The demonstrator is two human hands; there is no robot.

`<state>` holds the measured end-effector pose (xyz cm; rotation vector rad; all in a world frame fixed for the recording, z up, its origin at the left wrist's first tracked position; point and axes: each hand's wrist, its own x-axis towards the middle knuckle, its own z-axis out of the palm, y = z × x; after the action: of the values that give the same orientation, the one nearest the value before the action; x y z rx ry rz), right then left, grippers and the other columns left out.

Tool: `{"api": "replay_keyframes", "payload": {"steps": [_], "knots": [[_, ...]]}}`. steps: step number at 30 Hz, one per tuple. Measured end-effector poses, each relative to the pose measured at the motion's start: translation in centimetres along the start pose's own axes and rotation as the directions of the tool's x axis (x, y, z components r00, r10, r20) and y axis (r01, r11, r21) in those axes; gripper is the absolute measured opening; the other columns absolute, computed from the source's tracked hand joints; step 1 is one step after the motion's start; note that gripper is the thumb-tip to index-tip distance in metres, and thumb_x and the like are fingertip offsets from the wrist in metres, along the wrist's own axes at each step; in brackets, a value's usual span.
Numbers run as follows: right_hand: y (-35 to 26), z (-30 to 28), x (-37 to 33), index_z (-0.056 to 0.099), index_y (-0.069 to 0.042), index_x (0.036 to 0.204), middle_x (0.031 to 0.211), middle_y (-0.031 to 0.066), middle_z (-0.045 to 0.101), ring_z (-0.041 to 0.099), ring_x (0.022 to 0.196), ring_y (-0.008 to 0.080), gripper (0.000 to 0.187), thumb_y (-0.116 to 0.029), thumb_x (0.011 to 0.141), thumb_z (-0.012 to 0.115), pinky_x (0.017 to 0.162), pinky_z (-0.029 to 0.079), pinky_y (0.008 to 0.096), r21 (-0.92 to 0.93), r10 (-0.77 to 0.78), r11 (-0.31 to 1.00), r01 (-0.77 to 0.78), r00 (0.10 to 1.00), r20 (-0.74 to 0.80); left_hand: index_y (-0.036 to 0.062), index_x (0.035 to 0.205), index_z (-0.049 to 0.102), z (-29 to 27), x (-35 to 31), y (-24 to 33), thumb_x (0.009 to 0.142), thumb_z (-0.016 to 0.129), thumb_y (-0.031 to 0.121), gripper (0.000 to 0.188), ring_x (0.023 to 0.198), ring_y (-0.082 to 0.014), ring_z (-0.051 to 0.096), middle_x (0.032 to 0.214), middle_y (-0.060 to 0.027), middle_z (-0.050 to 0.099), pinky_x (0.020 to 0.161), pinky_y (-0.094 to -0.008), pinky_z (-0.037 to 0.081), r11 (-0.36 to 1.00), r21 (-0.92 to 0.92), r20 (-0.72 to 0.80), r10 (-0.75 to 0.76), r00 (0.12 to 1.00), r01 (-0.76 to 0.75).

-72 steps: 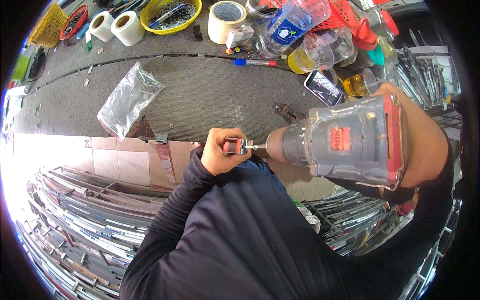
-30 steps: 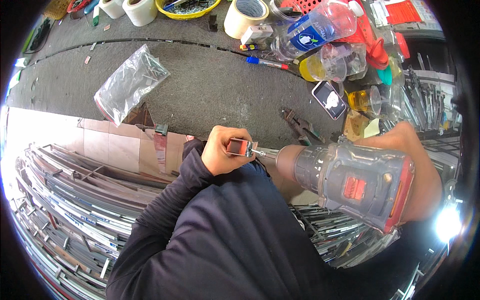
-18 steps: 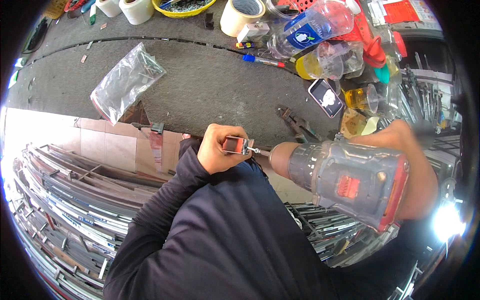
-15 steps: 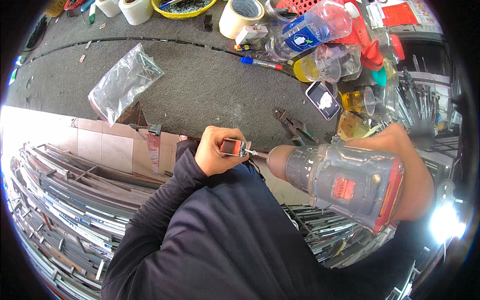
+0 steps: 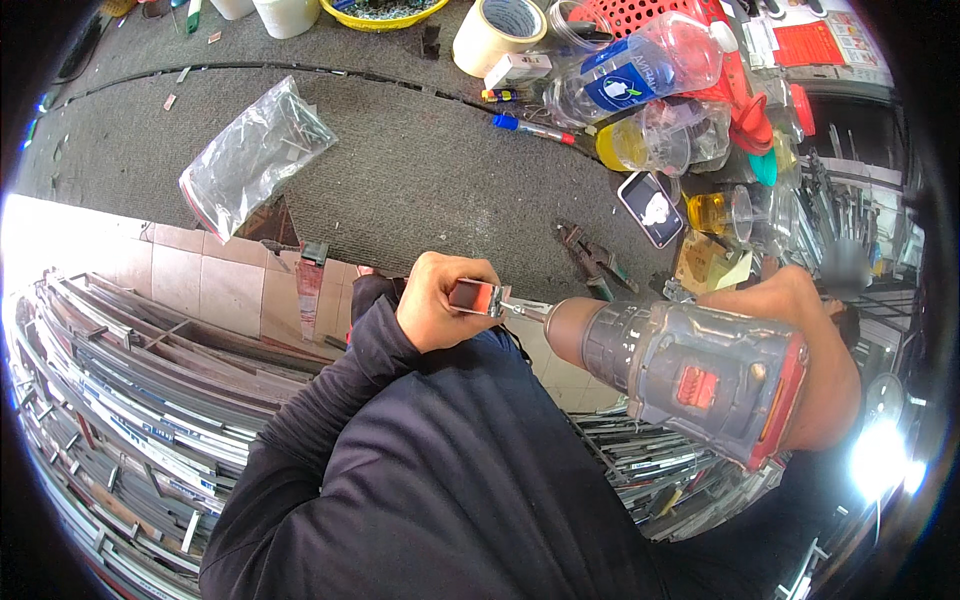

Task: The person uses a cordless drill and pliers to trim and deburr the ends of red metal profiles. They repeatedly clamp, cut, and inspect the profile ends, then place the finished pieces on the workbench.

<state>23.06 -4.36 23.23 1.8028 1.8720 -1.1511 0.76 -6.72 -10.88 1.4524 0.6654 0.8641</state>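
My left hand (image 5: pixel 440 305) is closed around a short hollow metal profile (image 5: pixel 468 296), rectangular, with a reddish-brown inside and its end facing up. On its right side sits a small metal fitting or screw (image 5: pixel 510 306), too small to make out exactly. My right hand (image 5: pixel 825 350) grips a worn grey and red cordless drill (image 5: pixel 700 375). Its chuck (image 5: pixel 570 333) points left, and the thin bit reaches the fitting; whether it turns cannot be seen. Both hands are over my lap, just in front of the bench edge.
On the grey carpeted bench (image 5: pixel 400 170) lie a clear plastic bag (image 5: pixel 258 155), pliers (image 5: pixel 590 258), a phone (image 5: pixel 651 209) and a marker (image 5: pixel 533 129). Bottles (image 5: pixel 650 65), cups and a tape roll (image 5: pixel 497 35) crowd the far right. Metal bars (image 5: pixel 140 400) are stacked below left.
The view has shifted slightly, so the bench things appear a little farther right and up. My left hand still holds the profile, and the drill stays pointed at the fitting.
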Motion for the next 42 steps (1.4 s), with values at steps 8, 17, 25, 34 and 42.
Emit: {"api": "replay_keyframes", "payload": {"steps": [8,17,25,34,42], "knots": [[0.1,0.1,0.1,0.079,-0.005,0.097,0.075,0.0186,0.071,0.073,0.068,0.0309,0.033,-0.019,0.067,0.088,0.069,0.055,0.0396,-0.084,0.026,0.996,-0.025,1.0,0.006,0.0042,0.089,0.075,0.0,0.0,0.0,0.078,0.091,0.007,0.02,0.062,-0.0213,0.07,0.073,-0.0098,0.071,0.061,-0.0331,0.053,0.999,0.034,-0.007,0.017,1.0,-0.016],[0.9,1.1,0.5,0.069,-0.003,0.083,0.068,0.0157,0.065,0.07,0.063,0.034,0.036,-0.024,0.064,0.091,0.063,0.052,0.0399,-0.074,-0.138,0.988,0.135,0.99,-0.031,0.0053,0.088,0.074,0.0,0.0,-0.2,0.076,0.09,0.008,0.02,0.061,-0.0229,0.068,0.071,-0.0099,0.067,0.061,-0.0334,0.052,0.999,0.02,-0.035,0.04,0.999,-0.04],[2.2,0.3,0.8,0.074,-0.003,0.092,0.078,0.0104,0.074,0.076,0.064,0.0249,0.032,-0.018,0.071,0.093,0.063,0.058,0.0351,-0.07,-0.327,0.942,0.327,0.945,0.007,0.0041,0.088,0.073,-0.1,0.0,0.1,0.079,0.09,0.008,0.019,0.062,-0.0185,0.067,0.072,-0.0096,0.069,0.062,-0.0312,0.053,0.999,0.041,-0.002,0.02,1.0,-0.02],[10.8,3.1,-4.0,0.063,-0.014,0.127,0.124,0.0061,0.057,0.065,0.104,0.0268,0.042,-0.031,0.091,0.077,0.091,0.052,0.0441,0.252,-0.173,0.912,0.323,0.862,-0.476,0.0027,0.086,0.066,-0.4,-0.2,0.5,0.083,0.089,0.009,0.023,0.068,-0.0051,0.062,0.07,-0.0006,0.065,0.063,-0.0288,0.051,0.989,0.024,0.095,-0.15,0.984,0.148],[14.5,17.4,10.2,0.046,-0.026,0.168,0.183,0.0036,0.033,0.051,0.154,0.0288,0.053,-0.04,0.117,0.051,0.123,0.042,0.0537,-0.075,-0.343,0.893,0.444,0.564,-0.751,-0.0006,0.092,0.065,1.6,-1.8,-0.2,0.079,0.082,0.01,0.025,0.067,-0.0088,0.058,0.072,-0.004,0.063,0.063,-0.0301,0.05,0.999,0.036,0.027,-0.033,0.999,0.032]]}}
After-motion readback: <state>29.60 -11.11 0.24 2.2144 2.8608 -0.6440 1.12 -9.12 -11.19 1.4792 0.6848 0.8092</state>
